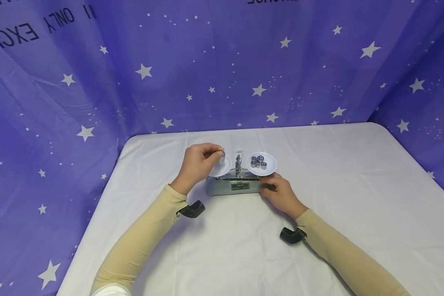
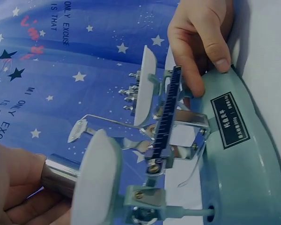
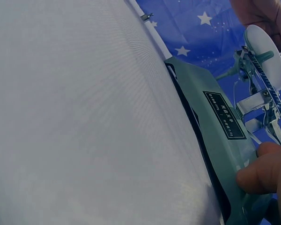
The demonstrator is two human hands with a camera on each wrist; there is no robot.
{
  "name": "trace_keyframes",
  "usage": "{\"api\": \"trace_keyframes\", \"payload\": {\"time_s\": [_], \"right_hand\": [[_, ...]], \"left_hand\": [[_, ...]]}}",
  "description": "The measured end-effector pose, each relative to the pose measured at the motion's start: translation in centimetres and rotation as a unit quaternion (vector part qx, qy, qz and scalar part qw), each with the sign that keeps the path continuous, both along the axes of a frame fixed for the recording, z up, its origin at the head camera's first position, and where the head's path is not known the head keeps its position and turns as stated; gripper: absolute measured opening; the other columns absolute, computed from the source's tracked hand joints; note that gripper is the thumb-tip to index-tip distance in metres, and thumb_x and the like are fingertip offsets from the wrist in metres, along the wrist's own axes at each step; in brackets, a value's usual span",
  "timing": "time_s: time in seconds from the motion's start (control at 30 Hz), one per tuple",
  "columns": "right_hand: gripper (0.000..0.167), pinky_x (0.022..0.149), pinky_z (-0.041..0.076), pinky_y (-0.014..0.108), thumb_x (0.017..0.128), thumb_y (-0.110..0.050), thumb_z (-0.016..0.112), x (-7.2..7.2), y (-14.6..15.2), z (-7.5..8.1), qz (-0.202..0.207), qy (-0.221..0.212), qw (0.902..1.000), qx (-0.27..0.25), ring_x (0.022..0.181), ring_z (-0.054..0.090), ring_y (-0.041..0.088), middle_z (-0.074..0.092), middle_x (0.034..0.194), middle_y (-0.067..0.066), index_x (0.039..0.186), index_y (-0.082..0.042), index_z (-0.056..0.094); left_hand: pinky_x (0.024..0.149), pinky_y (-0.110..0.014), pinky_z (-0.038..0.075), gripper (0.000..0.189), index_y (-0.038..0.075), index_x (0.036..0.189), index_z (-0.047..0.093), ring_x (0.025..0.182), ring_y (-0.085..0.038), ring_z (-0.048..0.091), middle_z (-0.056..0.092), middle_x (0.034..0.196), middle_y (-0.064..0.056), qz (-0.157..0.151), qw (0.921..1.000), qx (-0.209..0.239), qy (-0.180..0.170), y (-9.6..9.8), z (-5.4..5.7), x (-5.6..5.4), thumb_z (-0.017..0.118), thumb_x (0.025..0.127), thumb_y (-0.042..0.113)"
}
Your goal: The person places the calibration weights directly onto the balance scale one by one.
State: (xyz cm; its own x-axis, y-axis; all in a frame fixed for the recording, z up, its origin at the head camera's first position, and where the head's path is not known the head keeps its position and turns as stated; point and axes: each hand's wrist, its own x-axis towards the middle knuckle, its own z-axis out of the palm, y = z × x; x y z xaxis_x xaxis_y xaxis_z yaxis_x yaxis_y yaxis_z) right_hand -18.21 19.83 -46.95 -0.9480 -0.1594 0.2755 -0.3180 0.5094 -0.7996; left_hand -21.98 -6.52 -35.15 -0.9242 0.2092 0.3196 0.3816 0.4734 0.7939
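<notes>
A green tray balance [image 1: 222,188] stands on the table, with a white pan at either end of its ruled beam [image 2: 166,112]. My left hand [image 1: 199,165] pinches a shiny cylindrical metal weight [image 2: 61,172] at the left pan [image 2: 99,180]; whether the weight's base touches the pan I cannot tell. Several small knobbed metal weights [image 1: 258,162] stand together on the right pan [image 1: 271,160]. At the base's right end, my right hand [image 1: 283,196] grips the housing, its thumb [image 3: 262,176] on the front face and its fingers partly hidden behind.
White cloth covers the table [image 1: 222,246] around the balance. A purple star-printed curtain [image 1: 207,61] hangs behind and at both sides. Black curved mounts [image 1: 193,209] stick out from both wrists. A thin metal pointer arm [image 2: 107,119] juts out between the pans.
</notes>
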Motion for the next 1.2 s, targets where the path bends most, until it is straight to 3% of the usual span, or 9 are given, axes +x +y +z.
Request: {"api": "trace_keyframes", "payload": {"time_s": [0.33, 0.97, 1.2], "right_hand": [[0.022, 0.105, 0.05, 0.054, 0.082, 0.009, 0.07, -0.03, -0.15, 0.11, 0.003, -0.007, 1.0, -0.001, 0.12, 0.063, 0.04, 0.069, 0.118, 0.021, 0.102, 0.002, 0.077], [0.021, 0.105, 0.049, 0.057, 0.081, 0.008, 0.071, -0.04, -0.25, 0.14, -0.006, -0.01, 0.9999, 0.007, 0.12, 0.063, 0.042, 0.069, 0.118, 0.023, 0.101, 0.004, 0.076], [0.022, 0.104, 0.05, 0.054, 0.083, 0.007, 0.07, 0.03, -0.18, 0.18, -0.006, -0.009, 0.9999, 0.01, 0.118, 0.063, 0.039, 0.069, 0.118, 0.021, 0.103, 0.001, 0.077]], "left_hand": [[0.084, -0.041, 0.062, 0.018, -0.001, 0.102, 0.079, 0.092, -0.028, 0.077, 0.079, 0.098, -0.016, -0.01, 0.9999, 0.0, 0.007, 0.31, -0.94, -0.11, 0.068, 0.091, 0.008], [0.081, -0.04, 0.062, 0.018, 0.0, 0.101, 0.08, 0.089, -0.026, 0.077, 0.08, 0.097, -0.015, -0.004, 0.9991, -0.042, 0.001, 0.11, -0.63, 0.05, 0.067, 0.09, 0.008], [0.085, -0.04, 0.062, 0.023, 0.0, 0.108, 0.078, 0.094, -0.026, 0.077, 0.079, 0.102, -0.014, -0.006, 0.9982, -0.059, 0.006, 0.09, -0.59, 0.07, 0.067, 0.091, 0.009]]}}
